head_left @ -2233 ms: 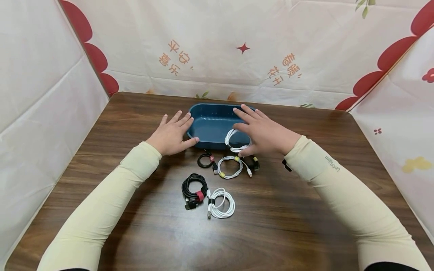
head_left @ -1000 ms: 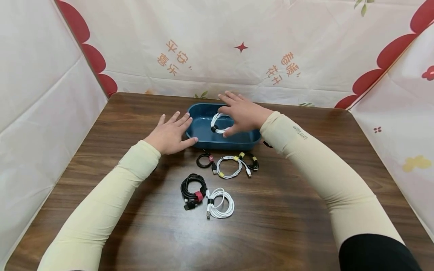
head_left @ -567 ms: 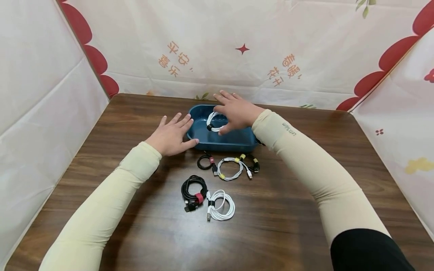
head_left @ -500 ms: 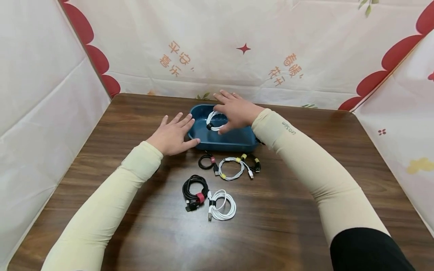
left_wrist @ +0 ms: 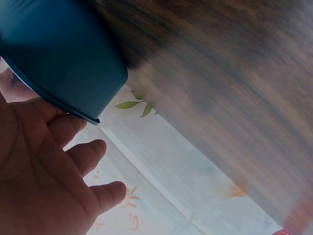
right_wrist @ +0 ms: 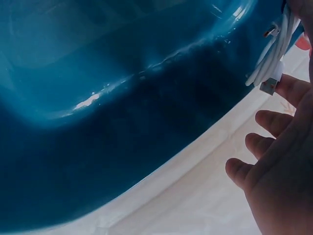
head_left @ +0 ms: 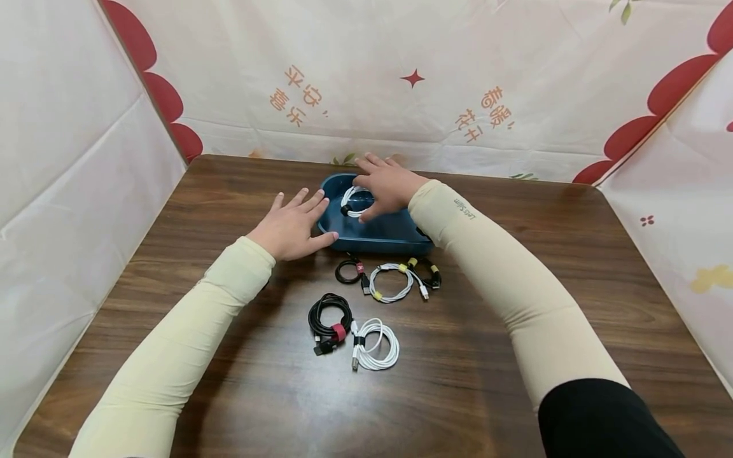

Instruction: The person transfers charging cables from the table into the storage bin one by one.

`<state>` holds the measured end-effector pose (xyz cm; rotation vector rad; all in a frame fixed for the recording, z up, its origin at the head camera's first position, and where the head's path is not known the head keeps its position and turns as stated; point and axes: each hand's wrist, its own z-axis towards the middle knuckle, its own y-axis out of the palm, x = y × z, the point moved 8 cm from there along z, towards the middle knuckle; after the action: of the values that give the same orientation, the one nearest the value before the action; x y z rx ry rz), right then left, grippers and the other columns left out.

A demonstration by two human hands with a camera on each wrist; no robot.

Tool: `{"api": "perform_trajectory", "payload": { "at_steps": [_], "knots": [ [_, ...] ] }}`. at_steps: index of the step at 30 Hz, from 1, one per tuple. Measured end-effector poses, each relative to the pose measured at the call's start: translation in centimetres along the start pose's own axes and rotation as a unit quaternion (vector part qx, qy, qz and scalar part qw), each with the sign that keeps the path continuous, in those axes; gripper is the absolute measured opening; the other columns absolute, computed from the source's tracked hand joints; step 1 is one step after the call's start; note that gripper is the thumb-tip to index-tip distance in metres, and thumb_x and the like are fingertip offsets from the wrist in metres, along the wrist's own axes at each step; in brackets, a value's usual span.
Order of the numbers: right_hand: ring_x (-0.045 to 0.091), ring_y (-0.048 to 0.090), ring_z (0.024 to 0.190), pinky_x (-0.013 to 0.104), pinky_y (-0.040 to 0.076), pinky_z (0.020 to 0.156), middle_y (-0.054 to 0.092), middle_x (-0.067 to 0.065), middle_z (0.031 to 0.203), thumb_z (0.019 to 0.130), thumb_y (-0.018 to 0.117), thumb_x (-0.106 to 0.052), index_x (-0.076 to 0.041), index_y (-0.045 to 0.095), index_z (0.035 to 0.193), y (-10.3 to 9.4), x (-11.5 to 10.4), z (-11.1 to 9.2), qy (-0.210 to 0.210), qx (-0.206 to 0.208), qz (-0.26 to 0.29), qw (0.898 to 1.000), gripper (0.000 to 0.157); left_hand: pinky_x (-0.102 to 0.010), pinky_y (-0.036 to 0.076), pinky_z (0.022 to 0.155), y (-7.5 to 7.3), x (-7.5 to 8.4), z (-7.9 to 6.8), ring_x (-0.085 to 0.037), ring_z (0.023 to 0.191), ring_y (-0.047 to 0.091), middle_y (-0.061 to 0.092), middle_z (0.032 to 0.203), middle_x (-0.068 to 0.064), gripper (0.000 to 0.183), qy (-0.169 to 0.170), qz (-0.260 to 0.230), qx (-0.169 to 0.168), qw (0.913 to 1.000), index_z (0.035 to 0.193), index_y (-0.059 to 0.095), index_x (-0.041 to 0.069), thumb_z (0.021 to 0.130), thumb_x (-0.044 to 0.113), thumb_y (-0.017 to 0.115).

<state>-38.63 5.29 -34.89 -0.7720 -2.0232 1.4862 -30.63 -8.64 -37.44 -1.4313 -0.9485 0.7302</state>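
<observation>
Leftmost, the left hand [head_left: 293,224] lay flat on the wooden table [head_left: 172,216], palm down, its fingers straight and slightly spread, the fingertips resting against the left end of the blue tub [head_left: 378,232] without gripping it. The left wrist view showed those fingers [left_wrist: 85,154] just below the tub's rim, relaxed and apart. Its pale-sleeved forearm ran back toward the near left corner.

Further right, the coiled white cable [head_left: 350,202] hung over the far left part of the tub's inside, pinched between the thumb and forefinger of the right hand [head_left: 385,184]. From the right wrist camera, the cable's strands and a plug [right_wrist: 272,68] sat against the forefinger, while the other three fingers [right_wrist: 274,120] stayed straight and parted beyond the tub's wall. The right arm reached diagonally across the tub from the near right.

On the table before the tub lay a small black cable [head_left: 347,271], a white cable with yellow ties [head_left: 390,283], a black coil with a red tie [head_left: 328,316] and a white coil [head_left: 375,344].
</observation>
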Motion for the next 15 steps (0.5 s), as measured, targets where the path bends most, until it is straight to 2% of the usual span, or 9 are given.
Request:
{"api": "perform_trajectory", "payload": {
  "at_steps": [7, 15],
  "knots": [
    [0.038, -0.001, 0.150, 0.062, 0.011, 0.115, 0.008, 0.016, 0.165, 0.083, 0.069, -0.064, -0.014, 0.045, 0.150, 0.2, 0.1, 1.1, -0.010, 0.010, 0.020, 1.000, 0.087, -0.064, 0.006, 0.115, 0.0, -0.1, 0.0, -0.031, 0.151, 0.006, 0.013, 0.165, -0.006, 0.085, 0.000, -0.007, -0.003, 1.0000, 0.159, 0.022, 0.013, 0.097, 0.070, 0.034],
    [0.036, -0.001, 0.151, 0.058, 0.010, 0.117, 0.007, 0.016, 0.165, 0.084, 0.069, -0.063, -0.015, 0.045, 0.150, 2.1, 0.7, 2.4, 0.002, 0.017, 0.059, 0.998, 0.085, -0.063, 0.008, 0.115, 0.1, -0.1, -0.1, -0.031, 0.151, 0.009, 0.013, 0.165, -0.005, 0.086, 0.001, -0.007, -0.001, 1.0000, 0.160, 0.022, 0.015, 0.096, 0.071, 0.032]
  ]
}}
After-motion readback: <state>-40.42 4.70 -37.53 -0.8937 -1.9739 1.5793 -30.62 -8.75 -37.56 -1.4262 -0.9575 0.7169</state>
